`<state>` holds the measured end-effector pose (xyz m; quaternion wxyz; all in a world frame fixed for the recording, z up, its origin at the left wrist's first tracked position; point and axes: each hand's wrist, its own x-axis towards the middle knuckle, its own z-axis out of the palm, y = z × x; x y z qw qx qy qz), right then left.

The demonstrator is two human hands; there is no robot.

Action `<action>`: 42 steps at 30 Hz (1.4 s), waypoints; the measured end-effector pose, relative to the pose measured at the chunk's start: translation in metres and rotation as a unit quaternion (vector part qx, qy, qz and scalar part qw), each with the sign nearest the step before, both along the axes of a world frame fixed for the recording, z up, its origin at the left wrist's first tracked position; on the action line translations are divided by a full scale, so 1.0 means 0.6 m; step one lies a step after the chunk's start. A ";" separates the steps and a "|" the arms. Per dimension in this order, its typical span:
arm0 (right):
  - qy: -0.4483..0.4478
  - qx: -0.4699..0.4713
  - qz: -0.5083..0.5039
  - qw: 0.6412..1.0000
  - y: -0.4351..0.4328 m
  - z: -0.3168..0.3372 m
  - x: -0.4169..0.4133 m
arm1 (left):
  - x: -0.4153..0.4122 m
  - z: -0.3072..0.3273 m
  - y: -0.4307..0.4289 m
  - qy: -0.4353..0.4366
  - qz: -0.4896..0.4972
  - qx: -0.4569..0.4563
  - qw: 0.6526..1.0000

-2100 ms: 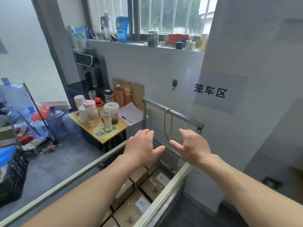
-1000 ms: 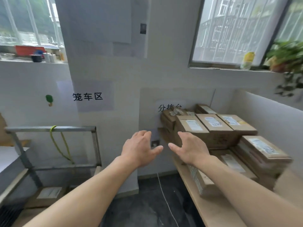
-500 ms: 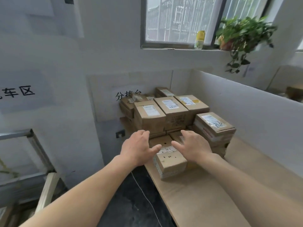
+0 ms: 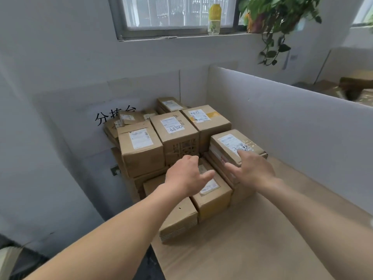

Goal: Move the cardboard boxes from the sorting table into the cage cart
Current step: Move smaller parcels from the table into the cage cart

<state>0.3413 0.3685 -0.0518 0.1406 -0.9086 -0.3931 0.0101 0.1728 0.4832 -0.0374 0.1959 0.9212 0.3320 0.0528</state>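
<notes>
Since half a second ago, view has closed on the boxes [image 4: 177,136]; both hands now hover over the pile. Left hand [image 4: 186,175] spread, empty, above the near box [image 4: 214,196]. Right hand [image 4: 252,168] open, fingers just by the upper right box [image 4: 234,145], contact unclear. Taped, labelled cartons: stiff, probably light; grip opposite sides, mind slick tape. Stack sits on the surface [image 4: 262,239] in a corner. Beyond: partition [image 4: 292,118], window [image 4: 175,15], plant [image 4: 278,15]. Cart out of view.
</notes>
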 end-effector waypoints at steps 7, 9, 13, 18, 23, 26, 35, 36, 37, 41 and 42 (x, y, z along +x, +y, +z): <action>0.007 0.002 -0.036 0.999 0.011 -0.036 0.138 | 0.145 -0.042 -0.011 -0.023 0.012 -0.055 0.998; 0.012 -0.006 -0.047 0.999 0.014 -0.049 0.169 | 0.175 -0.057 -0.010 -0.030 0.017 -0.068 0.997; 0.030 -0.028 -0.076 0.996 0.022 -0.068 0.212 | 0.216 -0.085 -0.004 -0.044 0.035 -0.085 0.995; 0.073 -0.013 -0.101 0.992 0.030 -0.091 0.234 | 0.243 -0.101 -0.004 -0.055 0.049 -0.111 0.991; 0.077 0.067 -0.119 0.988 0.023 -0.109 0.217 | 0.251 -0.119 0.010 -0.083 0.076 -0.142 0.983; 0.121 0.060 -0.118 0.984 0.021 -0.123 0.209 | 0.252 -0.130 0.023 -0.075 0.111 -0.168 0.977; 0.248 0.116 -0.079 0.959 0.033 -0.120 0.168 | 0.230 -0.139 0.027 -0.084 0.156 -0.224 0.958; 0.243 0.117 -0.074 0.960 0.034 -0.117 0.160 | 0.221 -0.137 0.028 -0.089 0.167 -0.229 0.955; 0.238 0.120 -0.068 0.961 0.035 -0.113 0.152 | 0.211 -0.134 0.031 -0.093 0.182 -0.231 0.951; 0.222 0.154 -0.037 0.962 0.038 -0.091 0.104 | 0.164 -0.110 0.037 -0.101 0.213 -0.210 0.949; 0.217 0.162 -0.029 0.962 0.039 -0.084 0.089 | 0.150 -0.102 0.037 -0.106 0.214 -0.203 0.950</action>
